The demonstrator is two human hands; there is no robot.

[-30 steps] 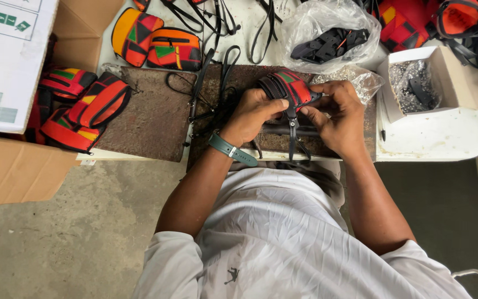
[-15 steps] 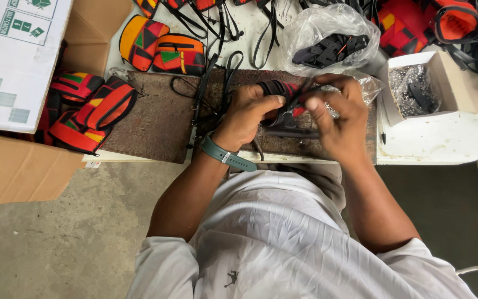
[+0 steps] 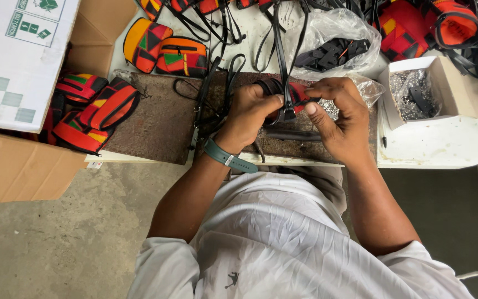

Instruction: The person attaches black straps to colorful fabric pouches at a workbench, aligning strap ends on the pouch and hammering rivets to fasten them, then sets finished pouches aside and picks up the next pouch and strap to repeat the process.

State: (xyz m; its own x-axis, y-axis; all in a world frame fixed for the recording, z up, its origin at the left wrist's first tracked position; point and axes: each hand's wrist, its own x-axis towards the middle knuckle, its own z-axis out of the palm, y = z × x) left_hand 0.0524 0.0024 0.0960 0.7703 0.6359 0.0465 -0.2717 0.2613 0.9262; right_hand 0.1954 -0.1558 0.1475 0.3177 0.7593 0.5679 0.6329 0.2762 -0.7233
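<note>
Closest to the camera is the person's white shirt [image 3: 283,243], both bare forearms reaching forward over it. Left wrist has a teal watch [image 3: 229,157]. The left hand [image 3: 250,113] is curled shut on a small red-and-black pouch [image 3: 291,97], thumb pressed on top. The right hand [image 3: 341,119] is closed on it from the other side, fingertips pinching right where a black strap [image 3: 280,47] meets the pouch. The pouch sits held just above a rusty brown mat [image 3: 161,122] at the near edge of the tabletop [image 3: 438,144].

Off to the left, finished orange-red pouches [image 3: 92,113] are piled in a cardboard box [image 3: 12,171]. To the right there's a small white box [image 3: 424,91] of tiny metal bits. Farther back: two more pouches [image 3: 164,50], a clear bag [image 3: 336,47] of black buckles, loose straps, and more red bags [image 3: 416,25] at the far edge.
</note>
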